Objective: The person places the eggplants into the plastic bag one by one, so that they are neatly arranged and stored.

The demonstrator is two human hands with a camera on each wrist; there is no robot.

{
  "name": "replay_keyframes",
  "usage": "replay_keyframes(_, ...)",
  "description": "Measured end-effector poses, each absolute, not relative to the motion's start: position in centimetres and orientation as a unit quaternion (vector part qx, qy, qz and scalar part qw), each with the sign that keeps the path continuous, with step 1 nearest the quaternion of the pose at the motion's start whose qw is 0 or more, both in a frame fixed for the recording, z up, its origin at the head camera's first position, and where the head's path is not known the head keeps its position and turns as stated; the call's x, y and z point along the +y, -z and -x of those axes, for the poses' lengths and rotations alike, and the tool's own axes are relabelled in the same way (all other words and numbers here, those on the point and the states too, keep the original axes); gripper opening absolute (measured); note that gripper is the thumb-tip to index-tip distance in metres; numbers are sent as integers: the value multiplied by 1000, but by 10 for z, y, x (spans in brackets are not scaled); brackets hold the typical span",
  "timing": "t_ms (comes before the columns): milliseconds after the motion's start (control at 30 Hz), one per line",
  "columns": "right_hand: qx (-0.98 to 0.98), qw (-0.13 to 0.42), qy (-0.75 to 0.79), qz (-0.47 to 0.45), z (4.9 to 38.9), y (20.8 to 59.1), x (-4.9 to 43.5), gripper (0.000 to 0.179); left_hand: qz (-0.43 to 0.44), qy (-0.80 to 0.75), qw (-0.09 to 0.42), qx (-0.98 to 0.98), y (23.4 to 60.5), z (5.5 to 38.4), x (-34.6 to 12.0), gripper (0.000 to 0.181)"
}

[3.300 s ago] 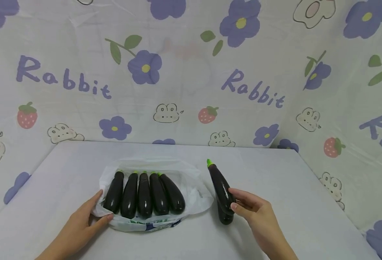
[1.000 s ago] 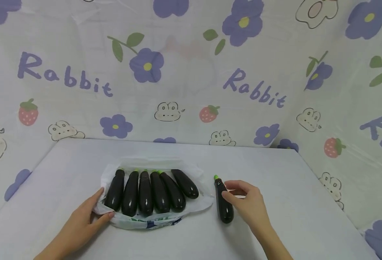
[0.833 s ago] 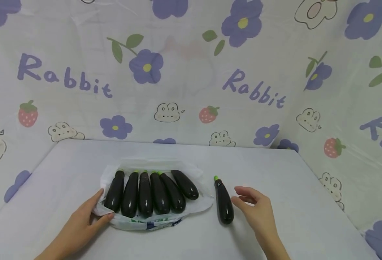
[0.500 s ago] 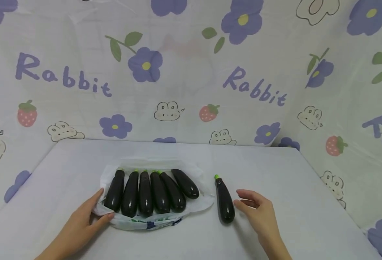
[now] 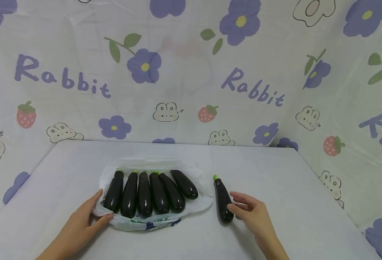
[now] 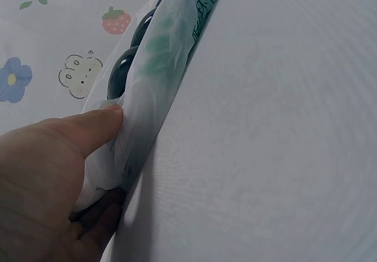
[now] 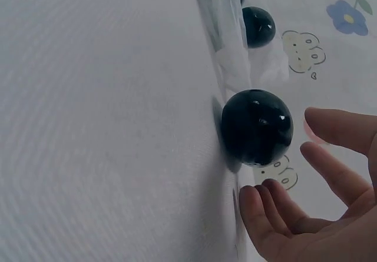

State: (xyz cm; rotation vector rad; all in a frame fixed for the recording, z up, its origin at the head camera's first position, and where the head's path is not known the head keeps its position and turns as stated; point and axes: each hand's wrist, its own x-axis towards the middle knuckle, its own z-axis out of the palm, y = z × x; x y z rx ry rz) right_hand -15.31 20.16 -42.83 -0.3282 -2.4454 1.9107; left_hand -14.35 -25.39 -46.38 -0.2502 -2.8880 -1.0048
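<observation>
A white plastic bag point(image 5: 197, 213) lies spread on the table, and several dark, shiny eggplants point(image 5: 144, 195) lie side by side on it. The rightmost of these, a slanted eggplant point(image 5: 185, 185), shows no green tip. At the bag's left end my left hand point(image 5: 80, 220) pinches its edge; in the left wrist view the thumb point(image 6: 103, 123) presses the plastic from above, with fingers beneath. One more eggplant point(image 5: 223, 202) with a bright green tip lies on the table right of the bag. My right hand point(image 5: 252, 213) is just right of it, fingers and thumb spread, apart from it in the right wrist view point(image 7: 318, 197).
A white table surface point(image 5: 295, 202) extends around the bag and the single eggplant. Behind it and along the right hangs a printed sheet point(image 5: 187, 72) with flowers, rabbits and strawberries. Green and blue print marks the bag's front fold.
An eggplant my right hand held earlier now lies at the right of the bag. The hand then drew right, and has come back close beside the remaining eggplant. My left hand has stayed put.
</observation>
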Motion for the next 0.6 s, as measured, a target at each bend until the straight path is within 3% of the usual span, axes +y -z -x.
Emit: replay_keyframes(600,-799,-10,-592,105,151,431,196,41,82,325,35,-942,464,144,-253,92)
